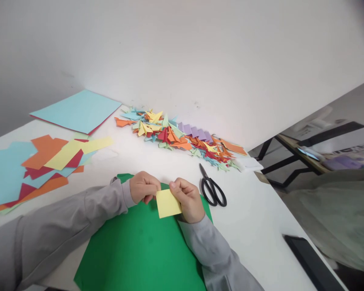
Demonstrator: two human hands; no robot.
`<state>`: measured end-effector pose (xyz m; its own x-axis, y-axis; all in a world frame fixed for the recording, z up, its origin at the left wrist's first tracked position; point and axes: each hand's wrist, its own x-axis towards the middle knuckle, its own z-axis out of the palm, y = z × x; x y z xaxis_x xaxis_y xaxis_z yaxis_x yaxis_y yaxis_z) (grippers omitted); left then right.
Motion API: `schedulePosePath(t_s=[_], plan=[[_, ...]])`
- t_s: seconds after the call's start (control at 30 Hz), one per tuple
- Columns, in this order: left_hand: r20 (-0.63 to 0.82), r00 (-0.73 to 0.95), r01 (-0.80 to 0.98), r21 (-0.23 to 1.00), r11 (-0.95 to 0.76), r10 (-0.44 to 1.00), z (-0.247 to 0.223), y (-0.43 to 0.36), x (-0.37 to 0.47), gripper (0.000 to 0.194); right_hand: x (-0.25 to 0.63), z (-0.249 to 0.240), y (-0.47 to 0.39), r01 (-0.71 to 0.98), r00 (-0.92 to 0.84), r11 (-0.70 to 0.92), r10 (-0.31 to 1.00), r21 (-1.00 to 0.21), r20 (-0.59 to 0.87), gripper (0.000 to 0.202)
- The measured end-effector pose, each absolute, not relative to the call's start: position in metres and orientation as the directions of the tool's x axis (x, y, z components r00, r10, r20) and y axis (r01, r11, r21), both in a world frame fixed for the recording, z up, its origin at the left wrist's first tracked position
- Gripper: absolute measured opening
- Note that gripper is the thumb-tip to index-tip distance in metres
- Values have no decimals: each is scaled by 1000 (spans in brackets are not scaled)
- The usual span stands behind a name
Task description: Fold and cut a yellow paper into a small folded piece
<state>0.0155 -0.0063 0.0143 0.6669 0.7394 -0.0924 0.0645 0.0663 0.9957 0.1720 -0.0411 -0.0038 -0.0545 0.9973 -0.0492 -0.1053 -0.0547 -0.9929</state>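
A small yellow piece of paper (169, 205) is held up between my two hands, above a large green sheet (139, 250). My right hand (190, 201) pinches its right side, thumb on the near face. At the upper left corner of the paper, the curled fingers of my left hand (144, 187) close on its edge. Black-handled scissors (212, 186) lie on the table to the right of my right hand, blades pointing away from me.
Along the wall runs a heap of small folded paper planes (170, 133) in several colours. Loose coloured paper pieces (53, 155) are piled at left, with large blue sheets (79, 109) behind. A dark phone-like slab (312, 262) lies near the right table edge.
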Motion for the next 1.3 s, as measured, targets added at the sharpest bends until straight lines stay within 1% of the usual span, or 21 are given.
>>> schedulePosePath(t_s=[0.13, 0.23, 0.4, 0.5, 0.6, 0.73, 0.8, 0.87, 0.97, 1.1, 1.17, 1.3], plan=[[-85, 668, 57, 996, 63, 739, 15, -5, 15, 15, 173, -5, -41, -103, -37, -56, 998, -993, -53, 39], [-96, 666, 47, 995, 87, 739, 14, -6, 15, 16, 173, -5, -41, -65, -32, -47, 998, -997, -45, 39], [-17, 613, 18, 1000, 8, 790, 11, -5, 12, 15, 175, -4, -43, 38, 31, 7, 999, -999, 9, 39], [13, 555, -35, 999, 8, 832, 7, -2, 12, 18, 176, -2, -44, 86, 68, 35, 997, -996, 41, 39], [16, 532, -63, 998, 21, 847, 5, -3, 15, 18, 174, -1, -45, 115, 42, 46, 998, -992, 51, 38], [12, 582, -56, 998, 25, 813, 6, -7, 21, 19, 170, 1, -47, 139, 16, 54, 998, -989, 57, 38], [1, 601, -36, 999, 27, 799, 7, -9, 22, 18, 168, 2, -47, 145, -31, 37, 999, -989, 33, 36], [7, 606, -2, 1000, -7, 795, 7, -8, 21, 18, 168, 4, -47, 153, -108, 18, 994, -988, 1, 34], [13, 639, 24, 999, -37, 769, 6, -7, 20, 18, 169, 4, -47, 113, -197, -24, 979, -993, -46, 36], [-47, 691, 12, 998, 54, 722, 7, -7, 19, 19, 169, 0, -45, -29, -213, -102, 972, -994, -94, 41], [-81, 695, 30, 996, 84, 714, 8, -8, 19, 20, 168, -2, -45, -75, -204, -128, 973, -989, -110, 44], [-77, 698, 91, 996, 18, 712, 11, -8, 18, 23, 167, -2, -46, -125, -188, -162, 973, -979, -137, 46]])
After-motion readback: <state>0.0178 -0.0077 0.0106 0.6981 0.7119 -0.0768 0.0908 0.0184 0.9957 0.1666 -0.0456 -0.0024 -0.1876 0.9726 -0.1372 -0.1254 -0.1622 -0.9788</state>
